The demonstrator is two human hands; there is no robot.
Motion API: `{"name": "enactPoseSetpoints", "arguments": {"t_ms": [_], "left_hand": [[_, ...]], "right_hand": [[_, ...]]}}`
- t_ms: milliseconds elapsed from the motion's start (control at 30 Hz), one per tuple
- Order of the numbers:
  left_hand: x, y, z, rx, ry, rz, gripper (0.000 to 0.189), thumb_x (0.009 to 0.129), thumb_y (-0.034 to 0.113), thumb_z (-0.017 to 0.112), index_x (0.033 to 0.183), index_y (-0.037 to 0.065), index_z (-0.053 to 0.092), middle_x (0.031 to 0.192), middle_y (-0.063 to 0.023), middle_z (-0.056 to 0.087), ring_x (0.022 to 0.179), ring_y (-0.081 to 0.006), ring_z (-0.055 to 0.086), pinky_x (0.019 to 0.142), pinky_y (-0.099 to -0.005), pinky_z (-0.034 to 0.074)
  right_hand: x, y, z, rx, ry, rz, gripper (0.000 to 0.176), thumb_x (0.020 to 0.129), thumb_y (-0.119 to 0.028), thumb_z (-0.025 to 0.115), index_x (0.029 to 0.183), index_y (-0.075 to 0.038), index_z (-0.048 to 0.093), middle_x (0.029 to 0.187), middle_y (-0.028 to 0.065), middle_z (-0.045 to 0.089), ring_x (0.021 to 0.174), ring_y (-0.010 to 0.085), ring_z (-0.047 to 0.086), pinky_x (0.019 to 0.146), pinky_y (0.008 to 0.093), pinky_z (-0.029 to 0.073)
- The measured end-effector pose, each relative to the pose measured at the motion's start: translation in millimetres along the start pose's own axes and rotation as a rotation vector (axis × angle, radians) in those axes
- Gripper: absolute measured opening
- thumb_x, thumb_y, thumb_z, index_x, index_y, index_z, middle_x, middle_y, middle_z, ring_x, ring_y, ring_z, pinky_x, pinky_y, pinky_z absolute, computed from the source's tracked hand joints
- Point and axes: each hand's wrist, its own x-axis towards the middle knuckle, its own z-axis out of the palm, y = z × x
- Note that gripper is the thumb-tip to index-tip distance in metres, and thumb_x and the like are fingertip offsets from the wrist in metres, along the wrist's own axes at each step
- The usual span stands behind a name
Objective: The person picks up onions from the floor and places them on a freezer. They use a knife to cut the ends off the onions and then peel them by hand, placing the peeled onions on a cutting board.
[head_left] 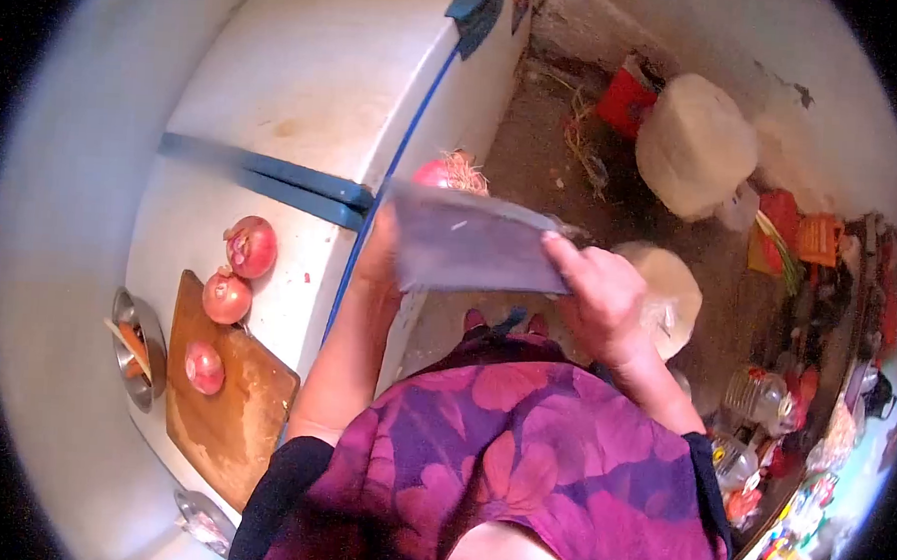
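A broad cleaver [480, 243], slightly blurred, is held level in front of my body, its handle end in my right hand [603, 292]. The right thumb lies along the top corner of the blade. Behind the blade's left end is my left hand [378, 252], mostly hidden by the metal. A red onion [438, 173] with dry roots shows just above the blade, on the left hand's side; the fingers around it are hidden. On the wooden cutting board [228, 411] lies another onion [204, 367]. Two more onions, one [251, 247] above the other [227, 297], rest by the board's top edge.
A metal bowl [137, 352] with long pieces in it stands left of the board. A dish [204, 522] sits below. Blue-edged white surfaces [307, 84] are at left. Pale sacks [697, 146] stand on the floor, and plastic bottles [759, 397] are at right.
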Motion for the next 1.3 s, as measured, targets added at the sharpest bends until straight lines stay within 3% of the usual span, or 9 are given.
{"name": "enactPoseSetpoints", "arguments": {"t_ms": [67, 167, 567, 667, 967, 1233, 1267, 1300], "left_hand": [[-8, -9, 5, -0.033, -0.006, -0.017, 0.056, 0.08, 0.025, 0.067, 0.128, 0.005, 0.046, 0.118, -0.0111, 0.057, 0.103, -0.0224, 0.059, 0.085, -0.0364, 0.053], [-16, -13, 12, -0.058, -0.04, -0.038, 0.056, 0.08, 0.024, 0.067, 0.128, 0.005, 0.046, 0.118, -0.0113, 0.057, 0.103, -0.0226, 0.059, 0.085, -0.0368, 0.053], [-8, -29, 32, -0.084, -0.119, -0.099, 0.055, 0.081, 0.021, 0.065, 0.129, 0.005, 0.044, 0.118, -0.0119, 0.057, 0.103, -0.0234, 0.06, 0.085, -0.0383, 0.053], [-8, -30, 34, -0.088, -0.127, -0.117, 0.055, 0.081, 0.021, 0.065, 0.13, 0.005, 0.044, 0.118, -0.012, 0.057, 0.103, -0.0236, 0.06, 0.085, -0.0387, 0.053], [-8, -33, 24, -0.116, -0.122, -0.212, 0.054, 0.082, 0.019, 0.064, 0.13, 0.005, 0.043, 0.118, -0.0125, 0.057, 0.102, -0.0243, 0.06, 0.085, -0.0398, 0.053], [-22, -32, 27, -0.098, -0.074, -0.315, 0.054, 0.083, 0.017, 0.062, 0.131, 0.005, 0.043, 0.118, -0.0129, 0.057, 0.102, -0.0248, 0.06, 0.085, -0.0409, 0.053], [-28, -29, 34, -0.052, -0.068, -0.271, 0.054, 0.083, 0.017, 0.062, 0.131, 0.005, 0.043, 0.118, -0.013, 0.057, 0.102, -0.0249, 0.061, 0.085, -0.041, 0.053], [-33, -27, 43, 0.024, -0.071, -0.186, 0.061, 0.079, 0.017, 0.067, 0.133, 0.004, 0.041, 0.12, -0.0137, 0.056, 0.103, -0.0252, 0.06, 0.087, -0.0418, 0.053]], "right_hand": [[9, -12, -1, 0.007, 0.006, -0.097, 0.042, 0.066, -0.012, 0.058, 0.108, -0.01, 0.064, 0.057, 0.0014, 0.037, 0.048, 0.0173, 0.045, 0.043, 0.0335, 0.035], [11, -18, -5, -0.08, 0.001, -0.171, 0.04, 0.069, -0.016, 0.055, 0.108, -0.011, 0.063, 0.059, -0.0001, 0.036, 0.05, 0.0151, 0.045, 0.046, 0.0316, 0.036], [-4, -15, -16, -0.116, 0.0, -0.126, 0.04, 0.071, -0.017, 0.056, 0.11, -0.013, 0.062, 0.06, -0.0001, 0.037, 0.051, 0.015, 0.046, 0.046, 0.0314, 0.035], [-6, -13, -18, -0.059, -0.023, -0.111, 0.045, 0.066, -0.013, 0.06, 0.11, -0.007, 0.063, 0.06, 0.003, 0.039, 0.051, 0.0194, 0.045, 0.047, 0.0335, 0.036], [-15, -2, -9, -0.068, -0.006, -0.094, 0.048, 0.064, -0.013, 0.059, 0.112, -0.007, 0.062, 0.061, 0.0037, 0.039, 0.052, 0.0208, 0.046, 0.049, 0.0346, 0.037], [-32, 21, 15, -0.13, 0.006, -0.111, 0.044, 0.068, -0.012, 0.057, 0.112, -0.008, 0.063, 0.062, 0.0035, 0.039, 0.053, 0.0206, 0.046, 0.049, 0.0348, 0.038], [-40, 28, 22, -0.155, 0.019, -0.075, 0.044, 0.071, -0.007, 0.056, 0.114, -0.01, 0.061, 0.061, 0.0045, 0.04, 0.052, 0.0214, 0.046, 0.047, 0.0353, 0.039], [-52, 38, 30, -0.24, -0.072, 0.096, 0.043, 0.074, -0.004, 0.055, 0.116, -0.013, 0.06, 0.062, 0.0078, 0.045, 0.054, 0.0247, 0.051, 0.048, 0.0368, 0.042]]}}
